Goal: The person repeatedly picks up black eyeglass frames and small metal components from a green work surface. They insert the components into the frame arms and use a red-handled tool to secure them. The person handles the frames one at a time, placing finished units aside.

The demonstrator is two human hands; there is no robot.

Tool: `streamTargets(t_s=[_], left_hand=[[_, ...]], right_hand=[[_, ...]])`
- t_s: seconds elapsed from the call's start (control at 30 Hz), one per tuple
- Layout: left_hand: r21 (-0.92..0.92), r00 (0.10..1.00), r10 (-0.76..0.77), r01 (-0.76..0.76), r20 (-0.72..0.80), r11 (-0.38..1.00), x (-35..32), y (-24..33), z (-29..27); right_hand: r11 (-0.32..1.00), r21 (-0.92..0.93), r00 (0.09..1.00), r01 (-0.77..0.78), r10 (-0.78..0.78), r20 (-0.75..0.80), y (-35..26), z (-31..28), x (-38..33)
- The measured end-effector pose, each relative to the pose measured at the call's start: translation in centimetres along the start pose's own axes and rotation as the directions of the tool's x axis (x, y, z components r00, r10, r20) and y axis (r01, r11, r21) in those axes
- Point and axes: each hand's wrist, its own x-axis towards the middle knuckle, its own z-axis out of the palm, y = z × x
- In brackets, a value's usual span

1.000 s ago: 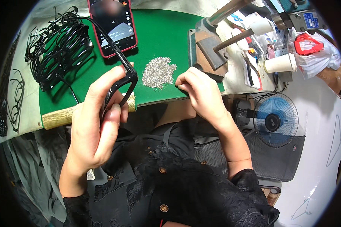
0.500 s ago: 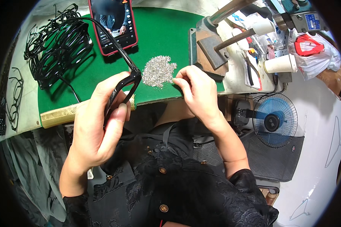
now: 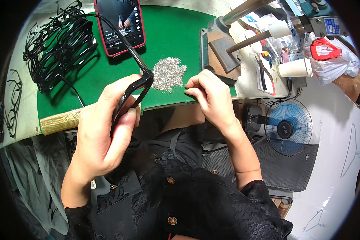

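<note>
My left hand (image 3: 104, 124) is closed around the front of a black eyeglass frame (image 3: 147, 78), held over the table's near edge. One temple of the frame stretches up and to the left, toward the phone. To the right of it, a heap of tiny silvery metal pieces (image 3: 168, 75) lies on the green mat (image 3: 168, 32). Just off the heap's right side is my right hand (image 3: 216, 102), thumb and index finger pinched together. Whatever may be between those fingertips is too small to make out. A tangled stack of black eyeglass frames (image 3: 64, 48) sits at the far left.
A phone in a red case (image 3: 122, 28) lies at the back of the mat. A metal bench press (image 3: 224, 56) stands right of the heap, with pliers (image 3: 263, 74) and a white paper cup (image 3: 295, 68) beyond. A blue fan (image 3: 286, 127) stands lower right.
My right hand has drawn slightly away from the heap's edge, its fingertips lower. The left hand, still gripping the eyeglass frame, has shifted a little to the right in view.
</note>
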Motion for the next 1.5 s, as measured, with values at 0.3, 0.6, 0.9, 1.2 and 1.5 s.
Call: streamTargets(t_s=[0.3,0.6,0.9,1.2,1.5], left_hand=[[0.019,0.999,0.028,-0.029,0.027,0.999,0.0,0.1,0.1],[0.009,1.000,-0.016,0.016,0.011,1.000,0.0,0.1,0.4],[0.013,1.000,0.013,-0.013,0.012,1.000,0.2,-0.1,0.4],[0.018,1.000,0.010,-0.010,0.020,1.000,0.0,-0.3,0.3],[0.088,0.995,0.094,-0.097,0.041,0.991,0.2,0.2,0.1]], right_hand=[[0.999,-0.043,1.000,-0.008,0.008,-0.005,0.1,0.6,0.5],[0.997,0.072,1.000,0.014,-0.014,0.000,1.1,-0.1,0.2],[0.998,0.063,0.998,0.025,-0.029,0.058,0.9,-0.4,0.3],[0.999,-0.003,0.997,0.044,-0.044,0.070,0.6,0.0,0.7],[0.982,-0.133,0.990,0.134,-0.128,0.052,0.9,0.4,0.0]])
